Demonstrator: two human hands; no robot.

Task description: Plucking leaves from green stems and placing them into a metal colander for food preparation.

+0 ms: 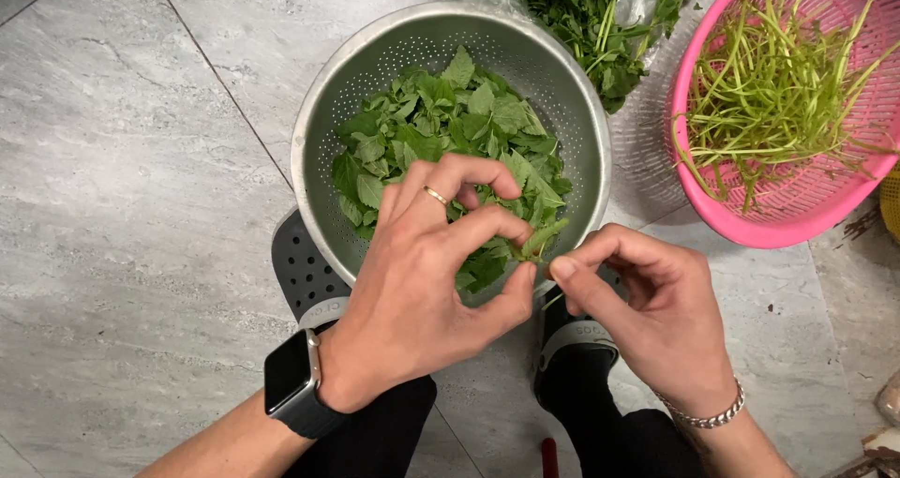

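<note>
My left hand [431, 281], with a ring and a dark wristwatch, hovers over the near rim of a metal colander [319, 112] full of picked green leaves [441, 122]. Its thumb and fingers pinch a small leafy sprig [542, 239]. My right hand [647, 309], wearing a chain bracelet, meets it from the right, with thumb and forefinger pinched on the sprig's thin stem end. Both hands hold the same sprig just above the colander's edge.
A pink plastic basket [797, 220] of bare green stems sits at the upper right. A bunch of leafy greens [600, 19] on clear plastic lies behind the colander. My dark perforated clogs [305, 272] rest on the grey tile floor [122, 206].
</note>
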